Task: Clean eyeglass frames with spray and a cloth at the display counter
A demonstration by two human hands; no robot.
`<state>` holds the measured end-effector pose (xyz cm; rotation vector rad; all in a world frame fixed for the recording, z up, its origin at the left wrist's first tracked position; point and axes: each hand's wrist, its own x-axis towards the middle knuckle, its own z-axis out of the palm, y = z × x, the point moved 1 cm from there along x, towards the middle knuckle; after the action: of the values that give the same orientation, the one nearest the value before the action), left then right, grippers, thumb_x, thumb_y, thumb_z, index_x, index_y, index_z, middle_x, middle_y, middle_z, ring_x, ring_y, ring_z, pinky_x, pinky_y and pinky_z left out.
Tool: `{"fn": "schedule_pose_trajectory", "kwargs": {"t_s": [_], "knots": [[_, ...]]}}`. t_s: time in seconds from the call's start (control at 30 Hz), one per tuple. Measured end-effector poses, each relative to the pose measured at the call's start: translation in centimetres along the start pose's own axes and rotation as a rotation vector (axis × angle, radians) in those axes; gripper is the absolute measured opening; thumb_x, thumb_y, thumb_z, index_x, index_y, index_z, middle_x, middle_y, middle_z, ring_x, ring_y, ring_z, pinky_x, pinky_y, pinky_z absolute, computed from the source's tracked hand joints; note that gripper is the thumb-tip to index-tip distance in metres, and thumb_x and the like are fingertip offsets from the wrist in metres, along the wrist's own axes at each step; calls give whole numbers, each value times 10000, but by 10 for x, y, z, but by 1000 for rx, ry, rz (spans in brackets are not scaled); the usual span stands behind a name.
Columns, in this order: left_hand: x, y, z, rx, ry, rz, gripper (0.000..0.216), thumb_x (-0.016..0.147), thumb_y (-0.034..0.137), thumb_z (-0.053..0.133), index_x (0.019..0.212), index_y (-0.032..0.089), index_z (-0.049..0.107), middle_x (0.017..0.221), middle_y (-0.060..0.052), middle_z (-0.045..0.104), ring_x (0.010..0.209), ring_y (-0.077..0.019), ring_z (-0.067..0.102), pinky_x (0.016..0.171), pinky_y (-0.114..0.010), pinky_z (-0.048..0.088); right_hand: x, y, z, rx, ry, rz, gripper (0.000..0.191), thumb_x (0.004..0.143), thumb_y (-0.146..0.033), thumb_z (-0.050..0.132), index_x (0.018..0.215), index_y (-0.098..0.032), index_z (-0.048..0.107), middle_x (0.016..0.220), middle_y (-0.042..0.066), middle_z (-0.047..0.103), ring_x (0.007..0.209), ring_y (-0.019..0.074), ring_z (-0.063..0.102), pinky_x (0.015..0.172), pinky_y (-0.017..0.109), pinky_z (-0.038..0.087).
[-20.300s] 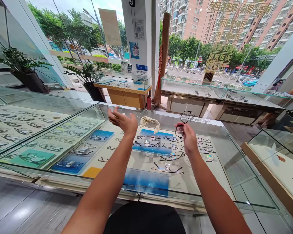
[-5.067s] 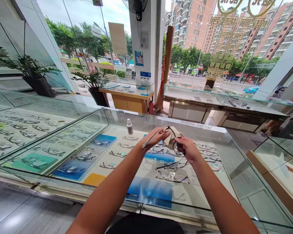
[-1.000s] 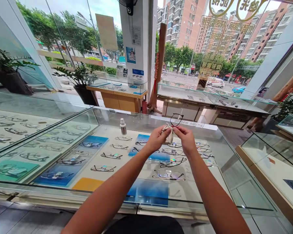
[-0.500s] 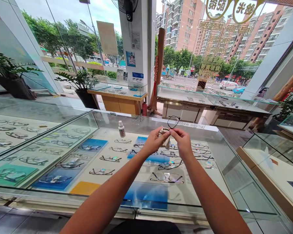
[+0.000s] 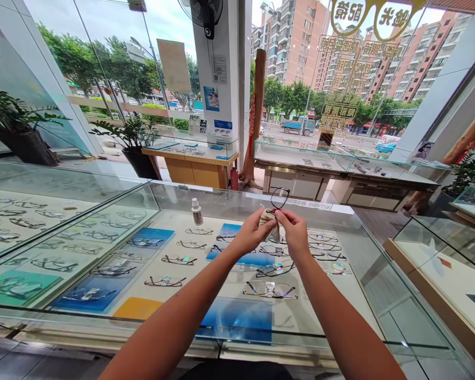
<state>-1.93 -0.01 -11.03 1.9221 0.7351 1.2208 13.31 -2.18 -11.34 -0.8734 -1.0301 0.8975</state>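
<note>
Above the glass showcase, my left hand is closed on a crumpled beige cloth, its thumb pressed along the front. My right hand pinches a dark-rimmed pair of eyeglasses close beside it. One rim sticks up above my fingers; the rest of the frame is hidden by the cloth and the hands. The two hands almost touch. To their left, a small white bottle with a printed label stands upright on the showcase.
Under the glass top lie several eyeglasses, such as a thin-rimmed pair, some over blue cards. A second showcase stands at the right. Farther off are a wooden display table, a tree-trunk post and potted plants.
The cloth has shifted slightly between my fingers, and my left thumb sits a little differently. The eyeglasses have tilted slightly. Outside, a blue truck has moved to the right.
</note>
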Motion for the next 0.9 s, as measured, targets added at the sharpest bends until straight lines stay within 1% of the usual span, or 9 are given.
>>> {"fn": "schedule_pose_trajectory", "kwargs": {"t_s": [0.1,0.17,0.23,0.37,0.47,0.57,0.7,0.8,0.9], "knots": [[1,-2,0,-21,51,-27,484,982,662,603,880,189,601,764,7,591,722,-157,511,698,-280,434,-2,0,4,46,-42,26,324,757,-517,893,895,-223,879,945,64,830,960,262,725,902,390,563],[2,-3,-1,-27,85,-41,533,994,697,554,834,190,588,722,14,555,687,-150,478,668,-280,409,-4,1,6,59,-48,36,324,750,-523,903,882,-228,881,910,55,824,948,258,724,910,390,562],[3,-2,-2,-20,90,-40,568,1002,722,516,829,187,598,730,6,561,694,-154,481,668,-284,412,-4,2,7,66,-24,39,336,738,-531,912,879,-227,883,879,50,816,919,252,721,893,386,563],[5,0,-4,-19,21,-24,584,998,736,517,843,182,619,783,-16,610,740,-166,528,706,-287,454,-1,2,4,71,70,55,412,710,-564,915,902,-201,881,873,63,814,863,243,709,812,373,564],[7,-3,-7,-50,45,-49,597,976,755,542,898,175,655,801,-24,634,748,-170,546,713,-291,472,5,0,-3,24,128,21,501,707,-612,896,957,-178,882,860,73,806,859,239,698,777,362,561],[11,-13,-12,-116,155,-99,622,922,789,602,940,172,678,814,-23,655,755,-169,565,706,-286,479,13,-1,-14,-25,184,-9,590,714,-671,862,1014,-163,879,787,68,774,815,225,677,741,353,549],[18,-31,-25,-275,373,-219,633,808,797,735,938,180,686,796,-6,666,738,-150,586,696,-272,488,20,0,-24,-69,209,-42,651,741,-727,816,1055,-160,875,752,64,752,742,201,636,703,347,529],[23,-45,-42,-481,554,-372,559,775,674,832,1000,184,688,840,-13,698,754,-150,635,700,-272,521,22,2,-26,-83,207,-57,655,749,-736,807,1057,-161,876,768,69,758,721,192,617,688,343,518],[26,-54,-59,-605,745,-511,374,850,457,828,1068,194,675,897,-27,715,777,-153,677,708,-279,555,22,4,-26,-69,223,-45,626,736,-709,829,1038,-163,879,834,82,783,719,185,603,675,338,511]]}}
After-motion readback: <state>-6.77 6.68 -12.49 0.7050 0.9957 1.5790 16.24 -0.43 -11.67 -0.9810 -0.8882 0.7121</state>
